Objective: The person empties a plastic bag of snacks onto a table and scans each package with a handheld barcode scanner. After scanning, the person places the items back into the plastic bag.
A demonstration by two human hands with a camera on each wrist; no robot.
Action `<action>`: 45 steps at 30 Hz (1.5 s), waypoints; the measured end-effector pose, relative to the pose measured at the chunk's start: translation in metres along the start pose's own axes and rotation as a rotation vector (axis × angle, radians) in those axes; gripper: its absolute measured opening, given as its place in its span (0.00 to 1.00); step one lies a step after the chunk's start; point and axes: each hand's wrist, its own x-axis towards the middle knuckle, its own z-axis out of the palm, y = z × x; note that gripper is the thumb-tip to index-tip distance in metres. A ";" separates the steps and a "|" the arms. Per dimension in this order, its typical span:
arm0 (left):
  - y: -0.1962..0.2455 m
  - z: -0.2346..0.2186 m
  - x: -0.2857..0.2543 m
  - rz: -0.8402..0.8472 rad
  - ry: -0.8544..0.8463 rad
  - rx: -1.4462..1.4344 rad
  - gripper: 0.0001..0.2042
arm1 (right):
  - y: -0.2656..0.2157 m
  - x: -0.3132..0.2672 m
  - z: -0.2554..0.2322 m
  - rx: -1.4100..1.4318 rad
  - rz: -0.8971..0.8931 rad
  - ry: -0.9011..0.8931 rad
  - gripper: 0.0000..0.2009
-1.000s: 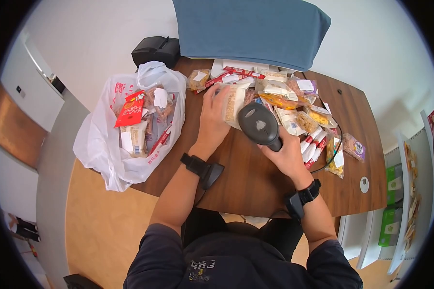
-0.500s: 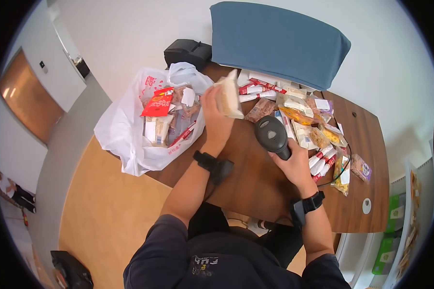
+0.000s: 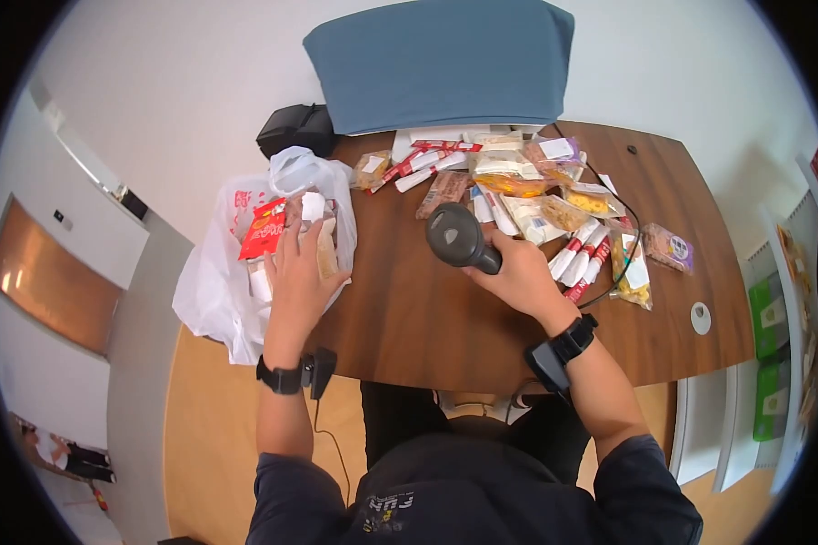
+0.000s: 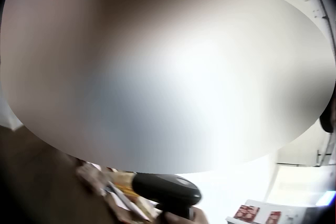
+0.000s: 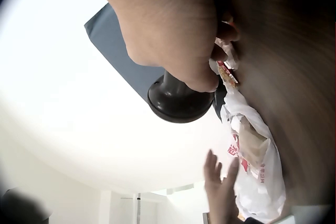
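Note:
My left hand [image 3: 300, 277] is over the white plastic bag [image 3: 211, 313], its fingers spread and thumb apart. Under those fingers lies a pale clear-wrapped food packet [image 3: 327, 250], beside a red packet [image 3: 264, 229] in the bag. From the side, the right wrist view also has the left hand [image 5: 221, 192] spread beside the bag. My right hand [image 3: 523, 280] grips the handle of a black barcode scanner [image 3: 454, 234] above the table. A large blurred patch fills most of the left wrist view, with the scanner [image 4: 167, 188] below it.
Snack packets [image 3: 509, 163] and red-and-white stick packs [image 3: 580, 254] are heaped on the wooden table [image 3: 400, 309]. A cable [image 3: 639, 245] loops past the heap's right side. Behind stand a black boxy device [image 3: 297, 130] and something under a blue-grey cloth [image 3: 441, 68].
My left hand has carried the pale packet from near the scanner leftward to the bag and let go of it there. The right hand keeps its grip on the scanner. The head view has shifted.

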 end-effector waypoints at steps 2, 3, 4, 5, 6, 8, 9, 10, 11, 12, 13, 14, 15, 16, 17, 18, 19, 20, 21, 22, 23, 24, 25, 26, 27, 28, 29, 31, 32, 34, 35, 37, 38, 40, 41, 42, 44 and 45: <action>0.023 -0.012 0.005 0.237 0.258 -0.375 0.32 | 0.001 0.000 0.000 -0.018 0.000 0.014 0.21; 0.042 -0.022 0.004 0.274 0.361 -0.436 0.27 | -0.001 0.000 -0.001 0.010 -0.001 0.013 0.21; 0.058 -0.032 0.002 0.289 0.357 -0.457 0.27 | -0.001 0.000 -0.001 0.036 -0.001 0.013 0.22; 0.072 -0.040 -0.001 0.365 0.479 -0.540 0.23 | 0.002 0.000 0.001 0.028 -0.004 0.017 0.22; 0.085 -0.045 -0.004 0.440 0.602 -0.623 0.20 | 0.003 -0.001 0.002 0.011 0.012 0.029 0.22; 0.103 -0.044 -0.010 0.513 0.729 -0.689 0.15 | 0.004 -0.001 0.001 0.006 -0.006 0.018 0.21; 0.108 -0.042 -0.015 0.595 0.720 -0.730 0.15 | 0.005 -0.001 0.001 -0.005 -0.010 0.014 0.21; 0.112 -0.040 -0.018 0.675 0.710 -0.765 0.14 | 0.003 -0.001 -0.001 -0.008 -0.003 0.017 0.21; 0.118 -0.034 -0.015 0.707 0.669 -0.795 0.13 | -0.001 -0.001 -0.003 -0.006 0.029 -0.005 0.21; 0.121 -0.022 -0.007 0.706 0.668 -0.794 0.13 | -0.005 0.000 -0.006 -0.002 0.059 -0.028 0.21; 0.123 -0.005 0.004 0.673 0.663 -0.756 0.12 | -0.007 0.000 -0.007 -0.001 0.059 -0.030 0.21; 0.124 0.014 0.016 0.638 0.658 -0.717 0.10 | -0.008 0.000 -0.008 -0.020 0.092 -0.008 0.21; 0.121 0.035 0.030 0.512 0.578 -0.770 0.12 | -0.009 0.001 -0.008 -0.040 0.123 0.014 0.22; 0.116 0.057 0.044 0.385 0.498 -0.818 0.13 | -0.006 0.001 -0.006 -0.037 0.120 0.009 0.22; 0.114 0.079 0.056 0.380 0.500 -0.816 0.13 | -0.001 0.002 -0.004 -0.052 0.141 0.058 0.22; 0.113 0.101 0.067 0.249 0.435 -0.711 0.17 | 0.003 0.003 -0.003 -0.069 0.162 0.107 0.22; 0.111 0.121 0.073 0.120 0.365 -0.607 0.22 | 0.006 0.004 -0.003 -0.055 0.168 0.131 0.22; 0.112 0.137 0.073 0.116 0.363 -0.610 0.22 | 0.008 0.004 -0.003 -0.057 0.169 0.127 0.22; 0.114 0.153 0.073 0.119 0.314 -0.548 0.26 | 0.009 0.004 -0.003 -0.050 0.171 0.142 0.22; 0.115 0.169 0.072 0.122 0.263 -0.485 0.29 | 0.011 0.004 -0.003 -0.041 0.176 0.157 0.22; 0.112 0.177 0.074 0.157 0.182 -0.515 0.32 | 0.010 0.004 -0.004 -0.041 0.182 0.151 0.22; 0.108 0.186 0.075 0.152 0.172 -0.512 0.32 | 0.007 0.004 -0.005 -0.056 0.170 0.144 0.22; 0.107 0.184 0.078 0.141 0.140 -0.585 0.31 | 0.005 0.004 -0.004 -0.068 0.155 0.139 0.22; 0.106 0.182 0.081 0.128 0.114 -0.659 0.31 | 0.004 0.004 -0.003 -0.062 0.154 0.134 0.22; 0.105 0.178 0.084 0.120 0.116 -0.656 0.31 | 0.004 0.003 -0.002 -0.069 0.159 0.120 0.22; 0.104 0.178 0.085 0.051 0.112 -0.729 0.28 | 0.003 0.003 -0.002 -0.081 0.164 0.105 0.22; 0.103 0.177 0.086 -0.020 0.109 -0.805 0.25 | 0.002 0.003 -0.003 -0.085 0.157 0.096 0.22; 0.100 0.176 0.089 -0.108 0.162 -1.064 0.20 | 0.000 0.003 -0.004 -0.080 0.163 0.104 0.22; 0.098 0.176 0.090 -0.185 0.213 -1.316 0.17 | 0.000 0.004 -0.004 -0.084 0.152 0.093 0.22; 0.092 0.168 0.088 -0.280 0.132 -1.550 0.17 | 0.002 0.004 -0.004 -0.053 0.141 0.120 0.22; 0.090 0.160 0.086 -0.362 0.033 -1.780 0.19 | 0.003 0.005 -0.004 -0.055 0.133 0.109 0.22; 0.096 0.152 0.083 -0.387 0.017 -1.833 0.19 | 0.004 0.005 -0.004 -0.048 0.138 0.116 0.21; 0.100 0.151 0.082 -0.400 -0.010 -1.883 0.20 | 0.004 0.005 -0.004 -0.051 0.133 0.106 0.21; 0.103 0.151 0.079 -0.381 -0.062 -1.900 0.21 | 0.003 0.005 -0.004 -0.071 0.137 0.082 0.21; 0.104 0.152 0.078 -0.353 -0.123 -1.912 0.21 | 0.003 0.005 -0.004 -0.072 0.136 0.077 0.21; 0.103 0.152 0.078 -0.356 -0.122 -1.913 0.21 | 0.002 0.004 -0.004 -0.075 0.124 0.068 0.22; 0.100 0.152 0.076 -0.312 -0.268 -1.867 0.22 | 0.001 0.004 -0.004 -0.077 0.116 0.059 0.22; 0.102 0.153 0.076 -0.316 -0.270 -1.865 0.22 | 0.001 0.003 -0.003 -0.086 0.112 0.053 0.21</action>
